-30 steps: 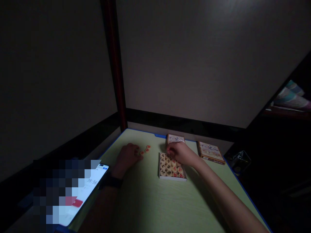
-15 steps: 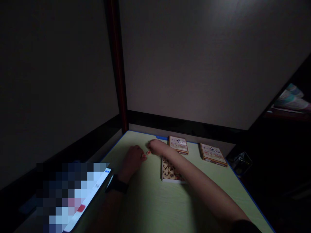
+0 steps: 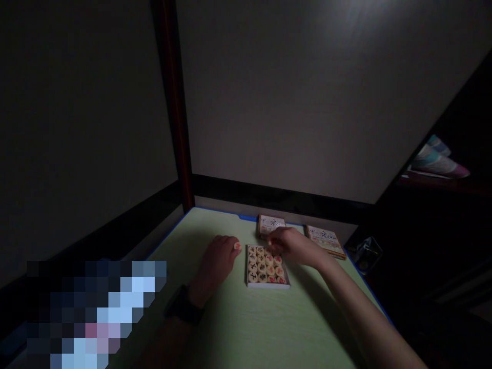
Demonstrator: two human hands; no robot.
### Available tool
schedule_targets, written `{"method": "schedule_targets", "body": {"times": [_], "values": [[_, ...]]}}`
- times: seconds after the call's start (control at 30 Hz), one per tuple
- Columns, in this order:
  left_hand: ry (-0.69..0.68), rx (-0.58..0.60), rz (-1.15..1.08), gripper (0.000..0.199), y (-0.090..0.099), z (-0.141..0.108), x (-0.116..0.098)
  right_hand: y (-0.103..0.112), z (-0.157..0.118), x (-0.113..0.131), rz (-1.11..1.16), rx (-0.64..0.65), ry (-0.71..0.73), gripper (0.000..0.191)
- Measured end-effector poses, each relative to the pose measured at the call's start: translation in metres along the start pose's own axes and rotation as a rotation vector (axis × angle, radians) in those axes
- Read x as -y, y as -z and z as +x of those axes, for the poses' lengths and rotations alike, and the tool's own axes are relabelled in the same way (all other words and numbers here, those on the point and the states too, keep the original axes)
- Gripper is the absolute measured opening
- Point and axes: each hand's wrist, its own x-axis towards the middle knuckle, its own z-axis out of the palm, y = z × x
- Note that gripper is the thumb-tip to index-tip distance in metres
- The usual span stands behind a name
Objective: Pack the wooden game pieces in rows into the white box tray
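My left hand (image 3: 219, 261), with a dark watch on its wrist, is closed on a round Chinese chess piece (image 3: 237, 246) with a red marking, held between thumb and fingers just left of the box. Fingers pinched, my right hand (image 3: 286, 243) is over the far right corner of the shallow white box (image 3: 269, 286). A pale edge of a chess piece (image 3: 270, 241) shows at its fingertips, mostly hidden. Inside the box, round wooden pieces stand in rows, black-marked ones (image 3: 252, 267) on the left and red-marked ones (image 3: 270, 269) on the right.
Two printed flat boxes, one behind the pieces (image 3: 269, 223) and one farther right (image 3: 326, 241), lie on the pale green table (image 3: 238, 328) with a blue edge. Walls rise behind and to the left. A blurred-out bright screen (image 3: 111, 312) is at lower left.
My right hand has moved right, from the table beside my left hand to the box. The loose red-marked piece between the hands is gone from the table. The view has shifted slightly.
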Motion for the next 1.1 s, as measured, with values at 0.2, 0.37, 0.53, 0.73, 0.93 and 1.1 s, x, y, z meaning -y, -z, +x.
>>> {"method": "schedule_targets", "body": {"times": [0.2,0.37,0.53,0.73,0.93,1.1], "values": [[-0.159,0.075,-0.185,0.009,-0.015,0.001,-0.051,-0.005,-0.029,0.005,0.029,0.056,-0.087,0.022],[-0.201,0.17,-0.13,0.004,-0.019,0.006,-0.065,-0.014,-0.023,0.006,-0.05,0.166,-0.048,0.013],[-0.231,0.175,-0.156,0.004,-0.028,0.009,-0.06,-0.018,-0.022,0.009,-0.066,0.197,-0.042,0.015],[-0.176,0.121,-0.183,0.014,-0.026,0.008,-0.062,-0.017,-0.02,0.011,-0.089,0.211,-0.082,0.018],[-0.125,0.013,-0.19,0.012,-0.015,0.018,-0.037,-0.015,-0.021,0.013,-0.083,0.182,-0.086,0.017],[0.264,-0.123,0.176,0.028,0.019,0.021,0.018,-0.018,-0.02,0.011,-0.061,0.195,-0.086,0.013]]}}
